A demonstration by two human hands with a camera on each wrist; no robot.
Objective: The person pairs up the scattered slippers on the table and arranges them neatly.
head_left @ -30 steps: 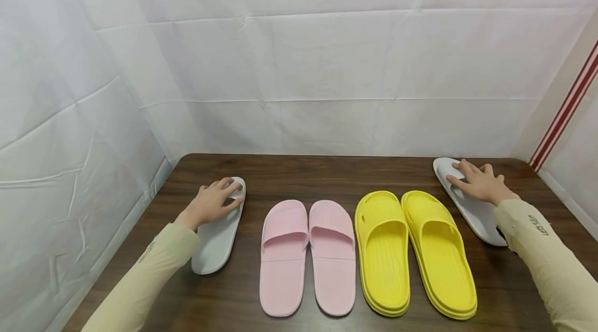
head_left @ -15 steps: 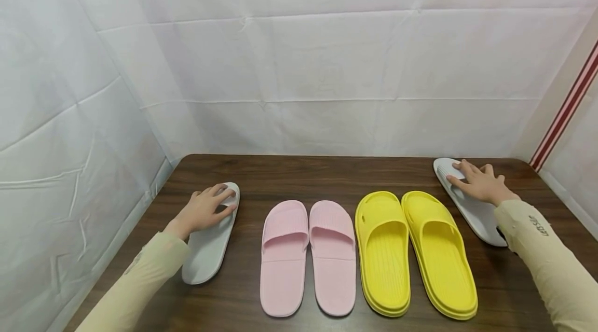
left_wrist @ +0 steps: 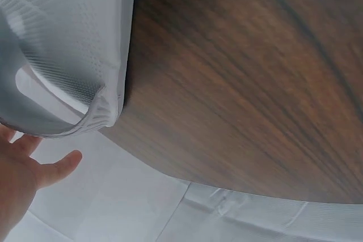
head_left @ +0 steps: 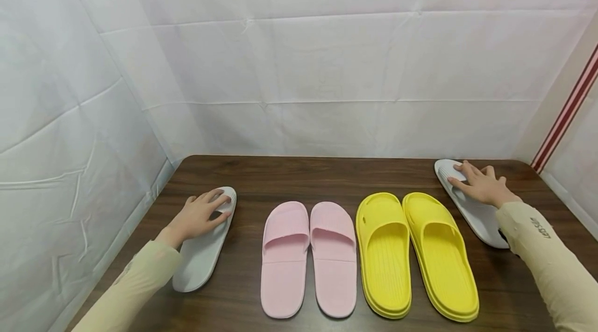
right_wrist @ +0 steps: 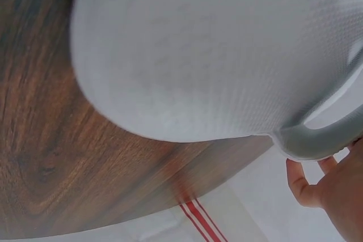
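Observation:
In the head view, my left hand (head_left: 192,219) rests over the strap of a pale grey slide slipper (head_left: 204,255) at the table's left side. Its fingers are spread and its thumb reaches across to the slipper's right edge. In the left wrist view the thumb (left_wrist: 61,168) stands apart from the slipper. At the far right, my right hand (head_left: 483,187) lies across the strap of the matching grey slipper (head_left: 477,219), which is angled. In the right wrist view, a fingertip (right_wrist: 294,169) meets the underside edge of the strap. Both palms are hidden.
Between the hands, a pair of pink slippers (head_left: 283,282) and a pair of yellow slippers (head_left: 386,270) lie side by side on the dark wooden table (head_left: 327,174). White sheeting (head_left: 327,62) hangs behind. A red-striped band (head_left: 567,106) runs along the right.
My left hand and the grey slipper under it have moved left and toward me, away from the pink pair. The right hand and its slipper have stayed in place.

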